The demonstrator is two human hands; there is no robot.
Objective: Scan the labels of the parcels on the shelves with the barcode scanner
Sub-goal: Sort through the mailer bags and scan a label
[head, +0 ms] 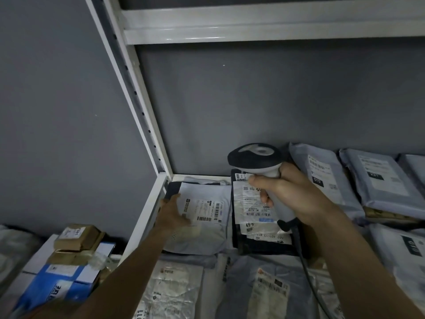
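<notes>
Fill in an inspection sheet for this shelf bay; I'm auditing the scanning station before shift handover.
Surface: white metal shelf, covered with parcels.
Job's things: barcode scanner over the black parcel; light grey mailer beside it, label up.
Clutter: grey mailers stacked at right; blue-and-white carton and brown boxes outside the frame at left.
Grippers: right hand grips the scanner handle; left hand rests flat on the light grey mailer.
Cables: scanner cable trails down over the front parcels.
Surroundings: grey wall, shelf beam above.
</notes>
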